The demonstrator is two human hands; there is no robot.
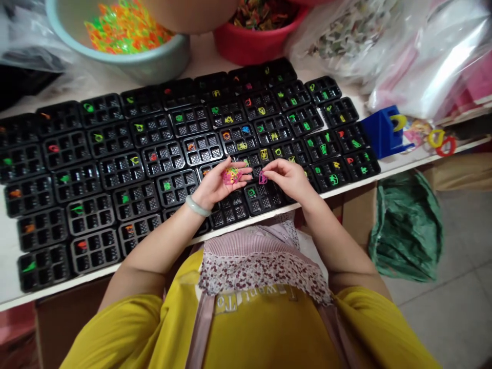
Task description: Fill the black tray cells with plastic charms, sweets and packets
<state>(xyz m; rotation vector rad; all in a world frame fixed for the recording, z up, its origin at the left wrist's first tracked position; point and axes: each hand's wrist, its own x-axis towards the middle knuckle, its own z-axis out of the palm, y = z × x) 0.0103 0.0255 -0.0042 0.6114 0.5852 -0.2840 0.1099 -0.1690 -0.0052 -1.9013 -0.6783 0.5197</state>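
My left hand (221, 183) is turned palm up with its fingers stretched out, and a small pile of pink and yellow plastic pieces (232, 176) lies on it. To its right, my right hand (286, 177) pinches a pink piece (263, 177) between thumb and fingertips, over the trays. Below and around both hands are rows of black compartment trays (263, 199). Many trays hold one or more small green, orange, yellow or red pieces, such as the green one (251, 192) near my right hand.
A pale blue basin (154, 61) of bright pieces and a red basin (249, 46) stand behind the trays. Clear plastic bags (415, 61) and a blue holder (384, 134) are at the right. A green bag (409, 225) hangs below the table edge.
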